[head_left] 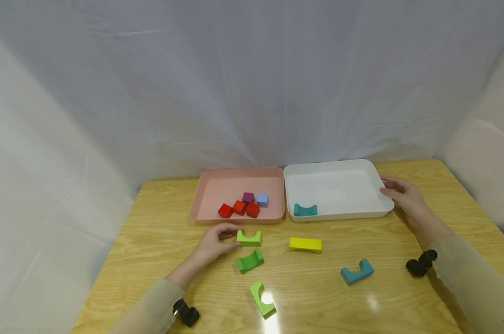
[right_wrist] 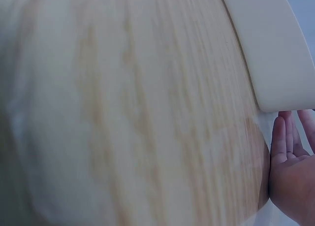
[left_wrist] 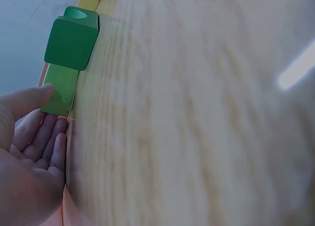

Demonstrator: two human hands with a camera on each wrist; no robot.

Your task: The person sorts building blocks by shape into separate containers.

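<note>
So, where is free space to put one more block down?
The white tray is bare except the teal arch in its near-left corner. The pink tray is free behind its cubes. It is crowded around the green arches.

Left hand (head_left: 216,240) at green arch block (head_left: 249,238); right hand (head_left: 404,195) on white tray (head_left: 377,178).
</note>
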